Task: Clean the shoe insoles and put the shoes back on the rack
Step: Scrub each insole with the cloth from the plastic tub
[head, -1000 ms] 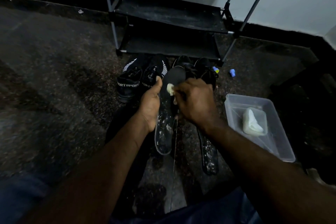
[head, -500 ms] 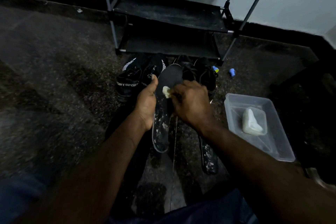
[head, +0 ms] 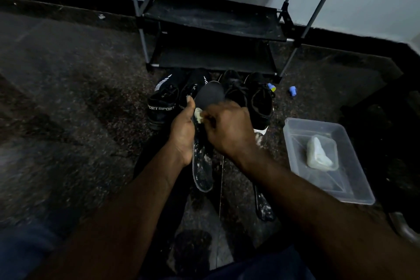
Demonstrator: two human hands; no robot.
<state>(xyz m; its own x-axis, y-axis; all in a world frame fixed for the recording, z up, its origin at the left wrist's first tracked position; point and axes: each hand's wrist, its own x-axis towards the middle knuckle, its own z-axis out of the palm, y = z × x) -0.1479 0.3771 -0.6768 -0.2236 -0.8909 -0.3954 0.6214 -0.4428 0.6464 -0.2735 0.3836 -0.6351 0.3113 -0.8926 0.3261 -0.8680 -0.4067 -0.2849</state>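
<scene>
My left hand [head: 181,134] grips the left edge of a dark insole [head: 208,98], held lengthwise away from me; its near half [head: 202,173] is streaked with white lather. My right hand [head: 229,132] is shut on a small pale wad, cloth or sponge [head: 197,114], pressed against the insole's middle. A second lathered insole [head: 263,207] lies on the floor under my right forearm. Two pairs of black shoes stand side by side before the rack: one lettered SPORT [head: 162,107], the other plain [head: 260,102]. The black shoe rack [head: 211,20] stands against the wall with bare shelves.
A clear plastic tub [head: 354,191] with a pale soap bar in a dish [head: 319,152] sits on the floor at the right. Two small blue objects [head: 292,91] lie near the rack's right foot. Dark speckled floor spreads to the left.
My right hand has slid the pale wad leftward across the insole, close to my left thumb. The insole's toe end has lifted a little farther from me.
</scene>
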